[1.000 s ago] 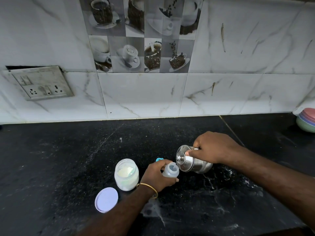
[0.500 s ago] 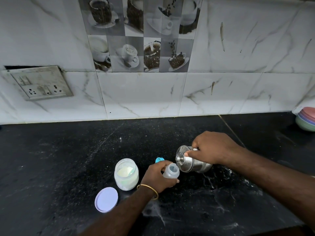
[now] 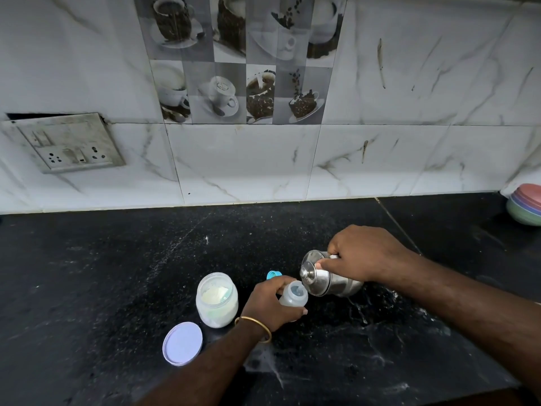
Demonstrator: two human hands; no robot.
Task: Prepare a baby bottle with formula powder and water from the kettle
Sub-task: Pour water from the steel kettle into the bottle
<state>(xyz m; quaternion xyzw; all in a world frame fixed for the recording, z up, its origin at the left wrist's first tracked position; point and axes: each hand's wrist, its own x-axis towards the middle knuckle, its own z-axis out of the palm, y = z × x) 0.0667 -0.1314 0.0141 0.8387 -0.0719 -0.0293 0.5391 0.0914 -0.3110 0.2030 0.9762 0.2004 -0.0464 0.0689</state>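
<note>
My left hand (image 3: 270, 303) grips a small clear baby bottle (image 3: 293, 296) standing on the black counter, its mouth uncovered. My right hand (image 3: 366, 253) holds a shiny steel kettle (image 3: 330, 281) tipped to the left, its lidded top leaning over the bottle's mouth. A thin stream seems to run into the bottle. An uncovered glass jar of pale formula powder (image 3: 217, 300) stands just left of my left hand. A blue bottle cap (image 3: 273, 274) peeks out behind my left hand.
The jar's white lid (image 3: 183, 343) lies flat on the black counter (image 3: 102, 288) at the front left. Stacked coloured bowls (image 3: 525, 208) sit at the far right against the tiled wall. A switch plate (image 3: 68, 142) hangs on the wall at left. Wet patches show under the kettle.
The kettle has tipped a little further toward the bottle. Both hands stay in almost the same place.
</note>
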